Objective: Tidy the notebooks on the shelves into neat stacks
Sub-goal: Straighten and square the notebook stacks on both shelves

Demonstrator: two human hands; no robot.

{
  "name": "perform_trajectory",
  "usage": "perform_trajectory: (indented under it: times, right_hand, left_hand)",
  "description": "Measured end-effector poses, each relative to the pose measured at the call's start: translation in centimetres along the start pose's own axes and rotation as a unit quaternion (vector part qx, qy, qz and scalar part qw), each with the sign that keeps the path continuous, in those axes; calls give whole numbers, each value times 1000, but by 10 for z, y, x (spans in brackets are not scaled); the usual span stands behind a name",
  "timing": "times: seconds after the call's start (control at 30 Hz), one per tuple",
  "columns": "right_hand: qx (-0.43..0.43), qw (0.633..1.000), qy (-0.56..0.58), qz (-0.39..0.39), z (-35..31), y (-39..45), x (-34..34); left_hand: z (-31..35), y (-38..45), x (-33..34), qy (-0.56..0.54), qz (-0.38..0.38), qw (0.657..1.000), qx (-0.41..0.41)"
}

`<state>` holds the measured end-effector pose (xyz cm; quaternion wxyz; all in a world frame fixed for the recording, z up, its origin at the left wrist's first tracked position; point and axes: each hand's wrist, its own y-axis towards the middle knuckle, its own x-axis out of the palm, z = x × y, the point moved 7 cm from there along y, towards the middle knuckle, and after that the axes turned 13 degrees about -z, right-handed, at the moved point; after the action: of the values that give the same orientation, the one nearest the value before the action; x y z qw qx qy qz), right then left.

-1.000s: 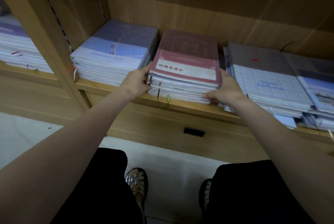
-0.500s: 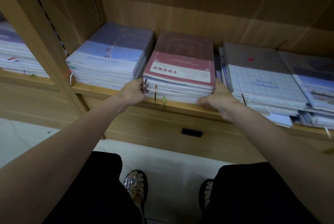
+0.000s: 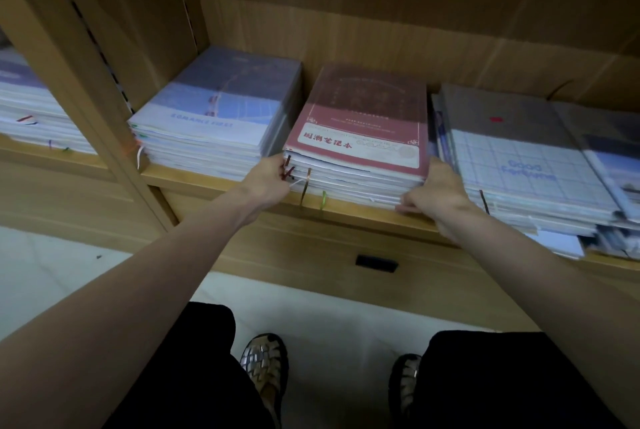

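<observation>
Notebook stack (image 3: 360, 151), glossy maroon cover, gripped by left hand (image 3: 268, 179), right hand (image 3: 434, 191).

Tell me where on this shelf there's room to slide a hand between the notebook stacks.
A narrow gap runs between the blue stack and the red-topped stack; the left hand sits at its mouth. The right hand is wedged against the grid-cover stack, which is crowded and spills over further right.
</observation>
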<state>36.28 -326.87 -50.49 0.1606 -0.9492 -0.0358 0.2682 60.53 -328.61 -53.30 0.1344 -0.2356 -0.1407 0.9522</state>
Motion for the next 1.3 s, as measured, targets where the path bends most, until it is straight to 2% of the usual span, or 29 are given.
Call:
perform_trajectory:
  times: [0.13,0.33,0.43,0.63,0.73,0.83,1.0,1.1,1.3]
  right_hand:
    - [4,998,45,-33,-1,-6,-2]
    - [0,990,131,-57,-1,-8,-1]
    - [-7,989,139,-59,-1,-4,1]
    - [-15,994,71,-80,1,-4,1]
    - [-35,996,-5,-80,-4,-8,2]
    - [-79,992,-85,-43,-13,-12,0]
    - [-91,992,-39,-75,-13,-9,10]
    - [-111,987,-51,-100,-16,-10,15]
    - [-142,985,-58,-84,-19,-13,14]
  left_hand:
    - [-1,-2,3,21,-2,1000,5]
    - [6,-14,6,-62,-13,998,30]
    - [3,-12,1,-67,-7,997,35]
    - [2,-11,7,-15,-25,999,27]
    - [14,-15,4,-29,-26,997,72]
    - [28,-20,-1,-52,-17,990,133]
    - [31,-23,-3,-57,-17,987,148]
    - [30,-22,-5,-33,-7,989,146]
    - [30,-21,-5,9,21,989,145]
